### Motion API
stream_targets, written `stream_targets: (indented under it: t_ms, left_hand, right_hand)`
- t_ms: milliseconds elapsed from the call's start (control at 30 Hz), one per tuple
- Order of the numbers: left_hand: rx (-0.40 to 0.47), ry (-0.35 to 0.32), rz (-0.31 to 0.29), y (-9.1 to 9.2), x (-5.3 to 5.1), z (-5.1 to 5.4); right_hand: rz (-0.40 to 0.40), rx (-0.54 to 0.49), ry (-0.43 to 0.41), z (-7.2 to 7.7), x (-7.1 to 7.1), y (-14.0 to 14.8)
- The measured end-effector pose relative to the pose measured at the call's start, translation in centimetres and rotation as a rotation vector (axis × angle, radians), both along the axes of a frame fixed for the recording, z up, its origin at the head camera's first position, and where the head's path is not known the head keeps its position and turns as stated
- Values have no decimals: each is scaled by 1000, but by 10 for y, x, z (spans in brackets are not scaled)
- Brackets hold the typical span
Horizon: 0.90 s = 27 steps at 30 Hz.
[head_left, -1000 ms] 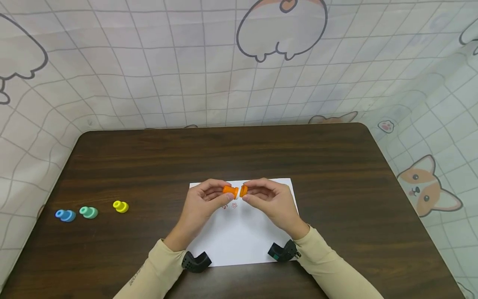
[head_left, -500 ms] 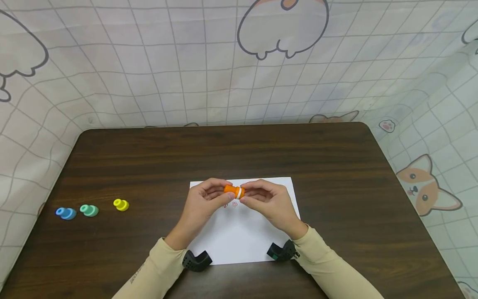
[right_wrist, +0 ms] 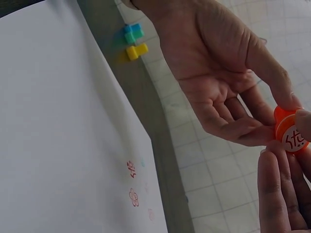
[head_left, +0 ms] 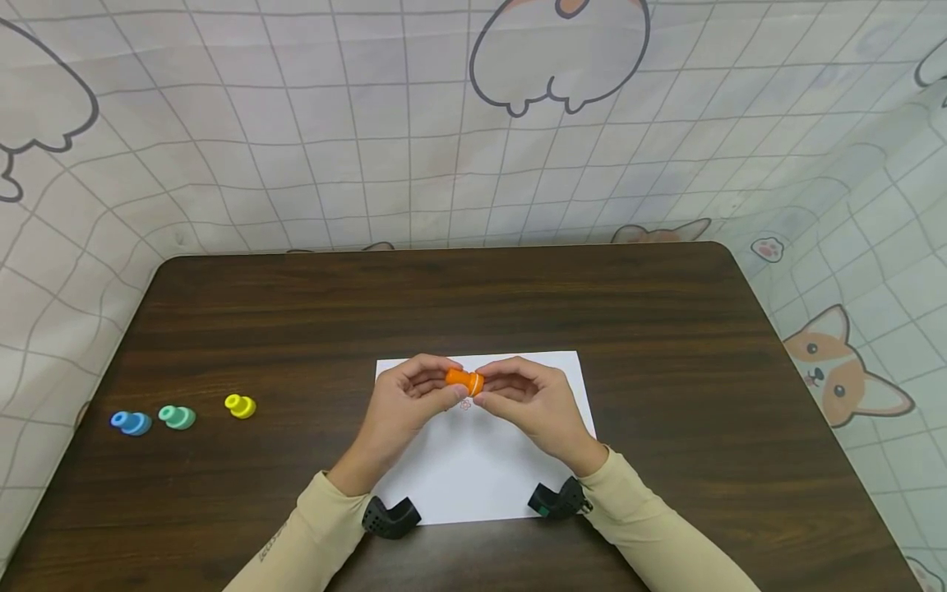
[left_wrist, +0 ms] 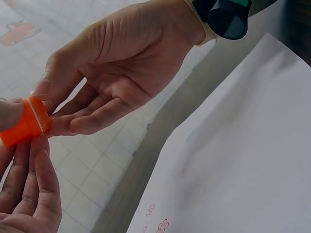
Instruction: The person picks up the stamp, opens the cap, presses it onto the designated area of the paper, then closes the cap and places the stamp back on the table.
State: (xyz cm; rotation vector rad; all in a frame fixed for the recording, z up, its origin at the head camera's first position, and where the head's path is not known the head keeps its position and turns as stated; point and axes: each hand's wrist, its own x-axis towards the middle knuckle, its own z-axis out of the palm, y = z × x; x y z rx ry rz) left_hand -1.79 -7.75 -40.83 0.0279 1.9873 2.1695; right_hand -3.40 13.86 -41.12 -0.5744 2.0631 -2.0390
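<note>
In front of me, an orange toy stamp (head_left: 456, 377) is held level above a white sheet of paper (head_left: 491, 469). My left hand (head_left: 405, 396) grips its handle end between thumb and fingers. The orange cap (head_left: 479, 384) is pinched by my right hand (head_left: 534, 400) and sits against the stamp's other end, with a thin white line between the two parts. A red design on white shows on the cap's end in the right wrist view. Small red prints (head_left: 465, 404) mark the paper near its far edge, partly hidden by my hands.
A blue stamp (head_left: 131, 423), a green stamp (head_left: 177, 417) and a yellow stamp (head_left: 240, 405) stand on the left of the dark wooden table (head_left: 444, 304). Behind it hangs a white gridded curtain (head_left: 333, 140). Black devices (head_left: 391, 518) are on both wrists.
My right hand has moved slightly left, bringing the cap against the stamp. The gap between them has narrowed from a visible space to a thin white line.
</note>
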Motion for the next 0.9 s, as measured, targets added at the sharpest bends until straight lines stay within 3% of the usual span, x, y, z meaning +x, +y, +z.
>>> stream_targets:
  t_ms: [233, 633, 900]
  left_hand:
    - [5, 26, -7, 2, 0, 3]
    - [-27, -4, 4, 0, 2, 5]
    - [-24, 21, -6, -2, 2, 6]
  right_hand:
    - [-1, -13, 0, 3, 0, 0]
    - [21, -4, -22, 4, 1, -1]
    - [21, 13, -5, 1, 0, -1]
